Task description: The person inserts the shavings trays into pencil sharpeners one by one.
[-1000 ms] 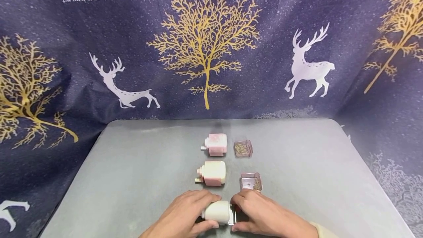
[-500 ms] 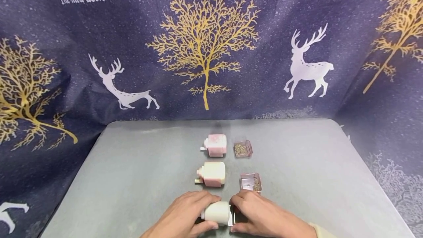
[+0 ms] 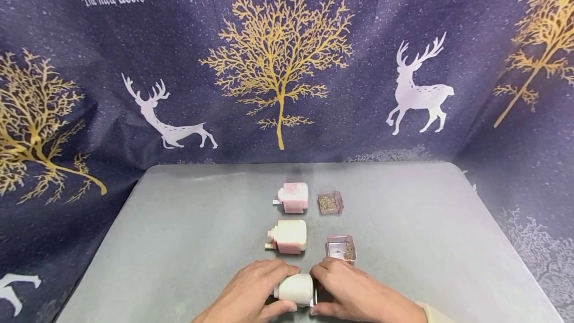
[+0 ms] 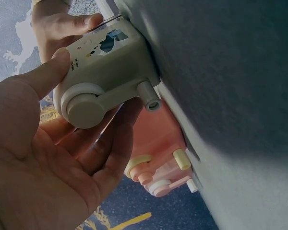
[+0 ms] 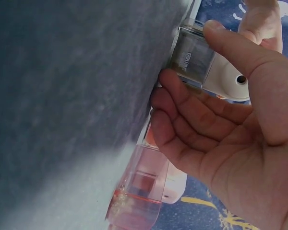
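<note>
A cream hand-crank pencil sharpener (image 3: 295, 289) lies at the table's near edge in the head view. My left hand (image 3: 251, 288) grips its crank end, thumb on one side and fingers on the other. In the left wrist view the sharpener's crank handle (image 4: 149, 96) and a printed picture show. My right hand (image 3: 350, 288) pinches a clear shavings drawer (image 5: 194, 55) between thumb and fingers at the sharpener's other end. Most of the drawer is inside the body in the head view, with a thin strip of it showing.
Beyond the hands stand a cream-and-pink sharpener (image 3: 290, 237) and a pink sharpener (image 3: 295, 197). Right of them sit two clear pinkish drawers, the nearer drawer (image 3: 336, 249) and the farther drawer (image 3: 340, 202), both holding shavings. A patterned cloth (image 3: 314, 128) hangs behind the grey table (image 3: 202, 223).
My right hand has moved slightly left, and the clear drawer has slid further into the cream sharpener. The left hand stays in place around the sharpener.
</note>
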`<state>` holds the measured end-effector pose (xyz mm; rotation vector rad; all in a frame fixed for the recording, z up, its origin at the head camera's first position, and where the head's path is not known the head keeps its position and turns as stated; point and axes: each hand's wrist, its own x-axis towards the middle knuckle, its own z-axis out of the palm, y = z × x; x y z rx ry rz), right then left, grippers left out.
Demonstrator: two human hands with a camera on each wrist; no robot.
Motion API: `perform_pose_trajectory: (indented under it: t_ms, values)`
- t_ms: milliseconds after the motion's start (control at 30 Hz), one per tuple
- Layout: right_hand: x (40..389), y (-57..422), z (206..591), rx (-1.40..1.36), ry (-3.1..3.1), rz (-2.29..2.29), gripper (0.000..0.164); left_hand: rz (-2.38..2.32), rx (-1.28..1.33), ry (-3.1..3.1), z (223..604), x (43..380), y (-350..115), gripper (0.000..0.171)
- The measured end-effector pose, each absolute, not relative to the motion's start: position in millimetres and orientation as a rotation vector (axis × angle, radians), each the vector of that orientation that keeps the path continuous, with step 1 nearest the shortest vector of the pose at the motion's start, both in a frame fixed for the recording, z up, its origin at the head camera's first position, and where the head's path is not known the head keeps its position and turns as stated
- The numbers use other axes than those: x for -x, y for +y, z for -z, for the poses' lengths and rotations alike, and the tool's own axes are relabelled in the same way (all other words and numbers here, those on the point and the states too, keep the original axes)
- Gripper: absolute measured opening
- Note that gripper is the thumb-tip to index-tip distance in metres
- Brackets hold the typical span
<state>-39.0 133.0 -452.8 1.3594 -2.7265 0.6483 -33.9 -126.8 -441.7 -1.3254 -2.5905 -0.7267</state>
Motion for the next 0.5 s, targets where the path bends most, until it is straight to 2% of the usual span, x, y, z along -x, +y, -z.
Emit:
perform_pose_trajectory:
  t_ms: [500]
  values:
    - [38.3, 127.1, 449.1, -1.353, -2.751, -0.564, 0.043, 0.73, 1.317, -2.597, 440.3, 33.2, -126.6, 0.049]
